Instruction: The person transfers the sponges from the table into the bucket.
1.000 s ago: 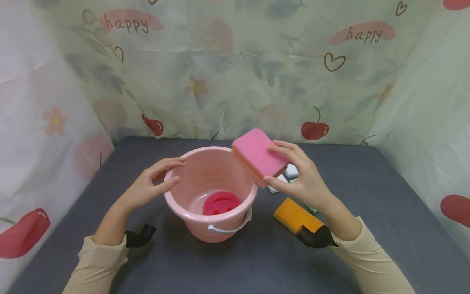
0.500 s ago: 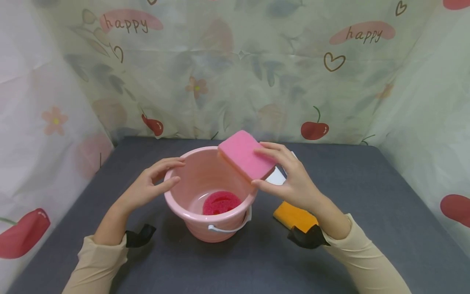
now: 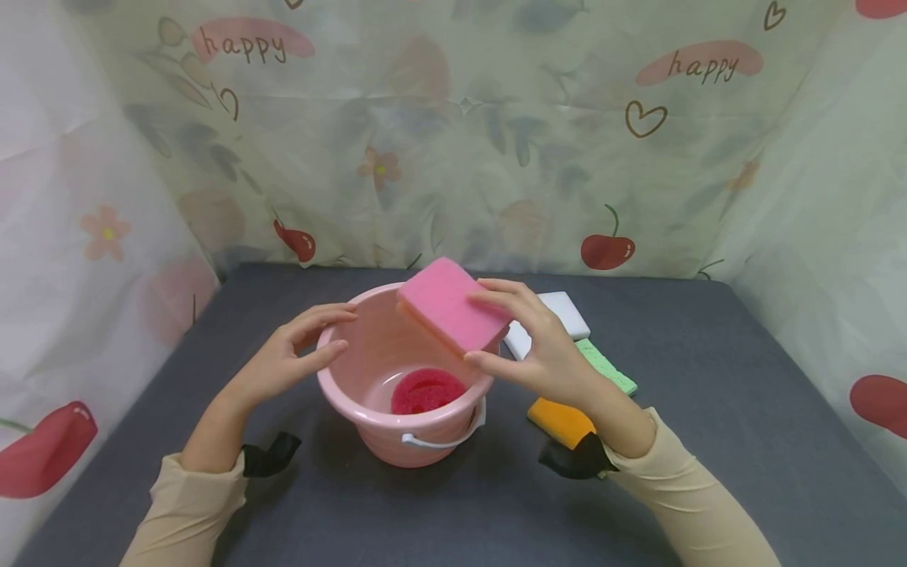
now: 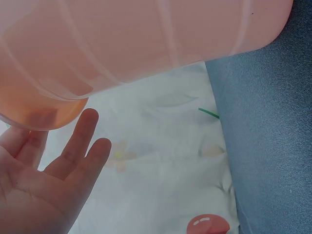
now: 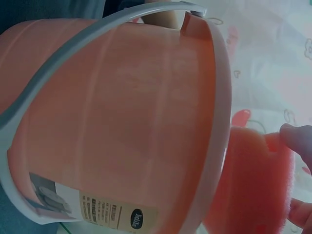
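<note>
A pink bucket (image 3: 386,445) stands upright on the dark table, and its wall fills much of both wrist views. My right hand (image 3: 542,342) pinches a thick pink sponge (image 3: 453,305) between thumb and fingers, tilted over the bucket's right rim. In the right wrist view the sponge (image 5: 248,180) shows just beyond the rim. Inside, on the bucket's bottom, lies a round dark-pink sponge (image 3: 427,391) with a cut-out pattern. My left hand (image 3: 286,350) is at the left rim, its fingers loosely extended; the left wrist view shows the fingers (image 4: 83,141) near the rim.
Right of the bucket lie a yellow-orange sponge (image 3: 561,421), a light-green sponge (image 3: 607,368) and white sponges (image 3: 567,313), partly hidden by my right arm. The white bucket handle (image 3: 446,443) hangs down at the front. Patterned cloth (image 3: 460,181) encloses the table's back and sides.
My right hand has carried the pink sponge leftward, from beside the bucket's right rim to over its opening. The green sponge and more of the white ones now show. My left hand stays put.
</note>
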The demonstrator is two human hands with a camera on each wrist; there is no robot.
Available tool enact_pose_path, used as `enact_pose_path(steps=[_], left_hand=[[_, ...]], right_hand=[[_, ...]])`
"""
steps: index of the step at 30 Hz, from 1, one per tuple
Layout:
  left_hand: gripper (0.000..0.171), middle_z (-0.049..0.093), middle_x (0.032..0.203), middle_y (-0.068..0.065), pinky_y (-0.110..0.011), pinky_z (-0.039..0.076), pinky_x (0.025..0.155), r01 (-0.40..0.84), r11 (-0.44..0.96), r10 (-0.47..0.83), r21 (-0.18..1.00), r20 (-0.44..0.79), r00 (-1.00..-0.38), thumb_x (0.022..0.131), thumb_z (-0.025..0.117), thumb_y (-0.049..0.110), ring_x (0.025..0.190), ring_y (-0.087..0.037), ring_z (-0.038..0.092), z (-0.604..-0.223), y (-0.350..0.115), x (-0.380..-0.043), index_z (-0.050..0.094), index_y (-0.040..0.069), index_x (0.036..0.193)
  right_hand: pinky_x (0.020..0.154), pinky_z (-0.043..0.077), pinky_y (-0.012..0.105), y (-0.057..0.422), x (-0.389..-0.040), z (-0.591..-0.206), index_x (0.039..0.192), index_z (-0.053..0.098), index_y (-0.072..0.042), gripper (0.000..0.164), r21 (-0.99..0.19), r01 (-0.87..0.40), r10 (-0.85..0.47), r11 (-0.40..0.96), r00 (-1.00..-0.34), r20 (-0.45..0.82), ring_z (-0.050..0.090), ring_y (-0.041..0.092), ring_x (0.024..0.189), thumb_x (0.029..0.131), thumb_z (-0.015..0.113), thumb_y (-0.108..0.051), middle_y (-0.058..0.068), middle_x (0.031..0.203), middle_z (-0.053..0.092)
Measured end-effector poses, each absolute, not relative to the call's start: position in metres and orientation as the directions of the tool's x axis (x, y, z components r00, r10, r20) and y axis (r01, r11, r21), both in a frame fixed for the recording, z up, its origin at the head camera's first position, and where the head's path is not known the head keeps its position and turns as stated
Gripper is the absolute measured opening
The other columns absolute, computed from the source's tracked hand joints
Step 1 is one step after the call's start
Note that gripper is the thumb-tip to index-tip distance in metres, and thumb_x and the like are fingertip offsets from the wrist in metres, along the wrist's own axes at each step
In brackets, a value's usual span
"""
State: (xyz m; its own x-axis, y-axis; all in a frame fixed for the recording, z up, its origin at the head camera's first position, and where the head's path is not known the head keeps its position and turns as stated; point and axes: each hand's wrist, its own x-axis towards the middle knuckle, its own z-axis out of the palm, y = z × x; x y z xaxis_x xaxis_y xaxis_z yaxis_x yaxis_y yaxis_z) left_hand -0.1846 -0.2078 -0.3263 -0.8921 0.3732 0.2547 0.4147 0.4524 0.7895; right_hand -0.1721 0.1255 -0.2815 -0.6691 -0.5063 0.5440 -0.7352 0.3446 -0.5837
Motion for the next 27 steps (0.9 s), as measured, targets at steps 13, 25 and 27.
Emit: enact_pose_path(steps=[13,25,27], left_hand=[[0.039,0.047,0.138,-0.007,-0.015,0.043,0.091,0.437,0.437,0.382,0.787,0.277,-0.882,0.09,0.059,0.014,0.118,-0.003,0.045,-0.328,-0.208,-0.185,0.054,0.011,0.129],[0.039,0.046,0.139,-0.007,-0.014,0.044,0.089,0.432,0.434,0.381,0.791,0.273,-0.883,0.09,0.058,0.013,0.118,-0.007,0.045,-0.328,-0.208,-0.184,0.053,0.012,0.129],[0.039,0.046,0.139,-0.007,-0.014,0.044,0.089,0.433,0.431,0.383,0.791,0.274,-0.882,0.09,0.058,0.013,0.118,-0.006,0.045,-0.328,-0.208,-0.184,0.053,0.012,0.129]], right_hand=[[0.092,0.05,0.042,0.114,-0.176,-0.286,0.13,0.051,-0.012,0.059,-0.601,-0.73,-0.519,0.326,-0.669,0.532,0.043,0.022,0.125,0.076,0.074,-0.011,0.009,0.14,0.044],[0.086,0.053,0.035,0.105,-0.179,-0.295,0.13,0.051,-0.012,0.058,-0.647,-0.688,-0.529,0.328,-0.701,0.478,0.046,0.024,0.121,0.077,0.073,-0.013,0.008,0.14,0.044],[0.084,0.053,0.033,0.104,-0.18,-0.296,0.13,0.05,-0.012,0.058,-0.654,-0.681,-0.533,0.329,-0.706,0.467,0.046,0.023,0.12,0.077,0.073,-0.014,0.008,0.14,0.044]])
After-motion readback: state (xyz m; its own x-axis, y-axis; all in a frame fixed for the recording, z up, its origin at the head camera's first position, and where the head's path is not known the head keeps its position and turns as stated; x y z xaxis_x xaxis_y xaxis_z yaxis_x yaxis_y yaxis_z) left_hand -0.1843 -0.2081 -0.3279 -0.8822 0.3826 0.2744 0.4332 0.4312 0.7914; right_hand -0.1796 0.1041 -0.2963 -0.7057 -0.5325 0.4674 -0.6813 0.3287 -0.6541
